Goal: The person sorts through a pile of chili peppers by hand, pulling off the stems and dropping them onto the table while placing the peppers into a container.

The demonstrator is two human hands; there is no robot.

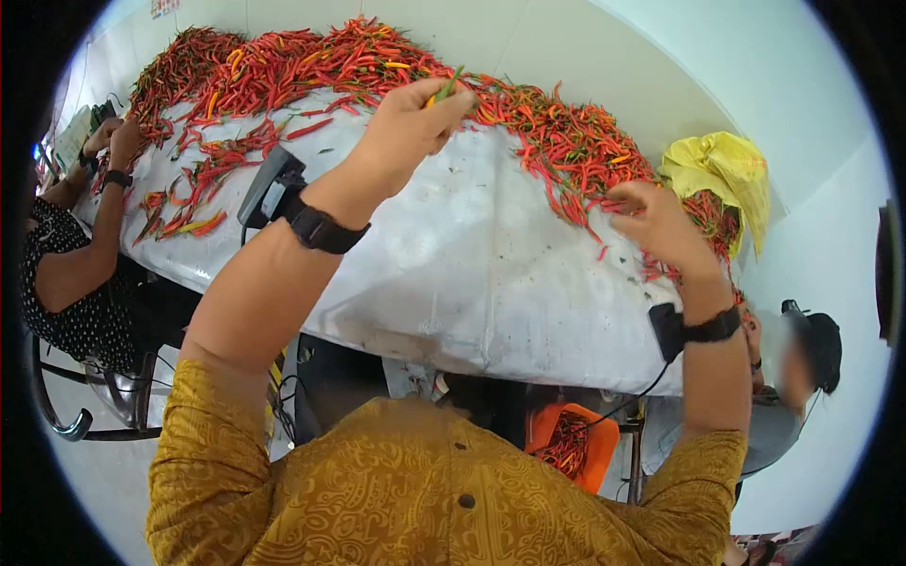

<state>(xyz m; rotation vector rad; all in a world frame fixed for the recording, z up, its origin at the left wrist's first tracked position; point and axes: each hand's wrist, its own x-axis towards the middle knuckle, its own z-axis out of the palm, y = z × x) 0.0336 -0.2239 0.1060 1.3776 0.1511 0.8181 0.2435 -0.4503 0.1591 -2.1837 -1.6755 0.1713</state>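
My left hand (408, 125) is raised over the white table (453, 255) and pinches a small chili with a green stem (444, 91) between its fingertips. My right hand (661, 224) reaches with spread, curled fingers into the edge of the long heap of red chilies (528, 123) and touches a few loose ones; I cannot tell if it grips any. Both wrists carry black bands with small devices. My mustard patterned sleeves fill the bottom of the view.
A person in a dotted black top (66, 274) sits at the left, hands in the chilies. Another person in a cap (802, 368) sits at the right. A yellow bag (722, 174) lies by the heap. An orange crate with chilies (571, 443) stands under the table.
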